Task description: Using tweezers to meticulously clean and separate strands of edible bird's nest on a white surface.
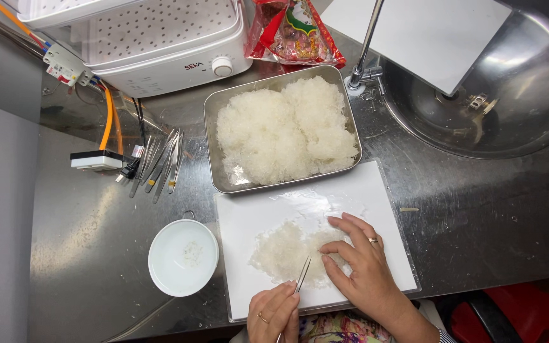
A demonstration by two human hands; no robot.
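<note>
White rectangular cutting board (363, 190) sits at the near edge of the stainless steel worktop (478, 222), long axis left-right. On its near half lies a flat translucent white fibrous clump (281, 251). Left hand (274, 313) is pinched shut around slim metal tweezers (302, 274), near the board's near edge; tweezers run near-to-far, tips tilted slightly right and resting in the clump. Right hand (360, 260), ring on one finger, lies open and flat, fingers spread, pressing the clump's right side, holding nothing. Bare board shows to the far and right of the clump.

Steel rectangular tray (214, 127) heaped with the same white material touches the board's far edge. Round white bowl (160, 267) sits just left of the board. Spare tweezers (160, 162) lie left of the tray. Round steel sink (541, 76) at the far right corner, white appliance (173, 63) far left.
</note>
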